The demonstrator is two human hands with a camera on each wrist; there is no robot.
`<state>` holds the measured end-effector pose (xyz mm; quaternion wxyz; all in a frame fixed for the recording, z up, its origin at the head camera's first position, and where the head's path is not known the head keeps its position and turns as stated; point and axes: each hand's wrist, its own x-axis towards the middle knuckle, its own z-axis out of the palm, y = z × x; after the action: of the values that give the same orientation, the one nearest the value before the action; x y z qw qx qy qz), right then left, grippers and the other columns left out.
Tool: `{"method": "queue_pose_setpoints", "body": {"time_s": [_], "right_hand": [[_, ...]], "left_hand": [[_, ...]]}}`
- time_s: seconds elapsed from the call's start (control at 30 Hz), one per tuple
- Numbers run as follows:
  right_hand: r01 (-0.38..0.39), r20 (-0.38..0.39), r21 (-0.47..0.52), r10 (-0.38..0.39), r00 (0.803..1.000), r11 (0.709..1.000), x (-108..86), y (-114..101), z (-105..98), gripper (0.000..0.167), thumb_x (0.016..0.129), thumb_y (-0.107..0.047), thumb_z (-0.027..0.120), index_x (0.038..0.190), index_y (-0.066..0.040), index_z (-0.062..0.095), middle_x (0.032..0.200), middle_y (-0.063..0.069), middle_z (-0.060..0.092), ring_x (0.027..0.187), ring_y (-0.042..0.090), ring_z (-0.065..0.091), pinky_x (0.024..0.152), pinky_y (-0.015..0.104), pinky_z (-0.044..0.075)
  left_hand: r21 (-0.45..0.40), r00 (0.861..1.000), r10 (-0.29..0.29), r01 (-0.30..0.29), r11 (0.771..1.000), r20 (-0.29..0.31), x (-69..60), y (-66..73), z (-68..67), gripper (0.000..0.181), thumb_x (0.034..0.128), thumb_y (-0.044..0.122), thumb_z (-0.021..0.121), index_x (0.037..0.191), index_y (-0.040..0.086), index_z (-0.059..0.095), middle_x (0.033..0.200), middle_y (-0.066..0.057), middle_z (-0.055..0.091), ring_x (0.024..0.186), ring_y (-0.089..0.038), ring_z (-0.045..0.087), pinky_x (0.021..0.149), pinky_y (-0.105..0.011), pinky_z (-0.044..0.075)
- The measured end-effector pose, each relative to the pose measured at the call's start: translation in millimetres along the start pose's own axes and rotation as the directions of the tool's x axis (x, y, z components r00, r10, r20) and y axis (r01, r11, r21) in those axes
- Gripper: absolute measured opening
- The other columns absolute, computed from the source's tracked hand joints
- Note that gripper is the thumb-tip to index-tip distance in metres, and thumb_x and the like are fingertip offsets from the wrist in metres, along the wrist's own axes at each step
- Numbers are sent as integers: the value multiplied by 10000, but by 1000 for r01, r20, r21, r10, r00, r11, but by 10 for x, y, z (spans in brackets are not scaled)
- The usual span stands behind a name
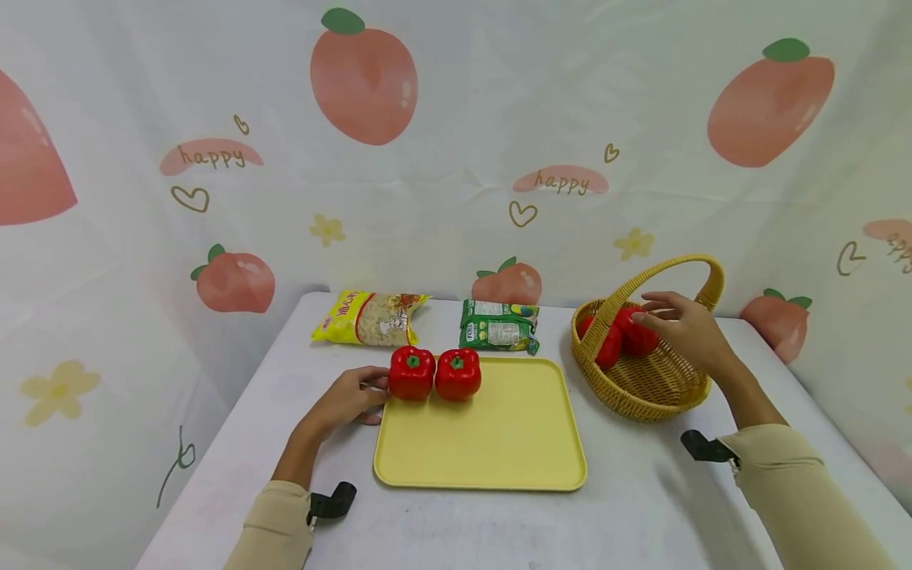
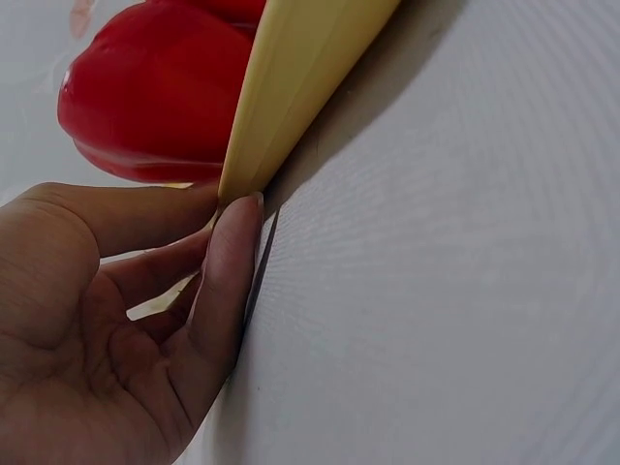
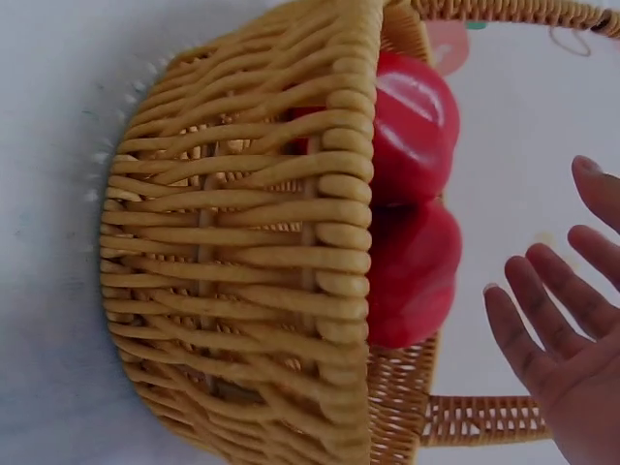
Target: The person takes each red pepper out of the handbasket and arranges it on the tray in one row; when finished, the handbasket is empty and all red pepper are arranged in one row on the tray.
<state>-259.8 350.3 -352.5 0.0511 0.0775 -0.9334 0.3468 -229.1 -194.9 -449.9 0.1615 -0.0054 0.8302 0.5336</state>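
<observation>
A yellow tray (image 1: 484, 443) lies on the table, with two red bell peppers (image 1: 411, 374) (image 1: 458, 374) side by side at its back left. My left hand (image 1: 349, 398) is at the tray's left rim beside these peppers. In the left wrist view, its thumb and fingers pinch the rim of the tray (image 2: 276, 107). To the right stands a wicker basket (image 1: 641, 404) with an arched handle. Two red peppers (image 3: 412, 126) (image 3: 412, 276) sit inside it. Over the basket, my right hand (image 1: 687, 328) hovers with loosely spread fingers, holding nothing and apart from the peppers.
Behind the tray, a yellow food bag (image 1: 370, 318) lies at the left and a green packet (image 1: 499, 326) near the middle. The basket's handle (image 1: 655, 269) rises beside my right hand. A fruit-printed cloth (image 1: 442, 206) hangs behind the table.
</observation>
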Motion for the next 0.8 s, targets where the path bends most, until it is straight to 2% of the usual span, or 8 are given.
{"method": "queue_pose_setpoints", "body": {"time_s": [0.13,0.27,0.5,0.8], "right_hand": [[-50,36,42,49,998,998,109,17,35,701,1055,-455,630,1560,-3,450,1480,317,537,1395,538,491,1093,738,445],[-77,58,32,75,995,996,194,34,68,715,1056,-437,636,1557,32,432,1498,336,506,1408,537,468,1117,719,436],[-96,95,-13,97,991,995,301,51,78,757,1050,-420,654,1566,70,398,1508,379,476,1404,560,461,1119,691,453],[-112,112,-44,116,987,993,360,111,102,733,1055,-365,659,1547,109,393,1501,410,462,1407,575,444,1133,678,444]], "left_hand": [[12,1000,4,-4,1000,0,-13,4,-10,529,993,131,695,1496,36,560,1332,-163,636,1029,-247,669,770,-339,665],[1,1000,10,-10,1000,6,-7,-5,-10,522,995,134,691,1492,33,563,1331,-166,635,1025,-243,669,762,-335,665],[-12,1000,7,-7,1000,7,-2,11,-1,505,1001,125,686,1485,37,570,1332,-173,632,1047,-249,663,757,-328,664],[-10,1000,2,-2,1000,-4,-5,6,9,501,994,118,693,1475,35,579,1321,-172,640,1028,-252,669,756,-336,665]]}}
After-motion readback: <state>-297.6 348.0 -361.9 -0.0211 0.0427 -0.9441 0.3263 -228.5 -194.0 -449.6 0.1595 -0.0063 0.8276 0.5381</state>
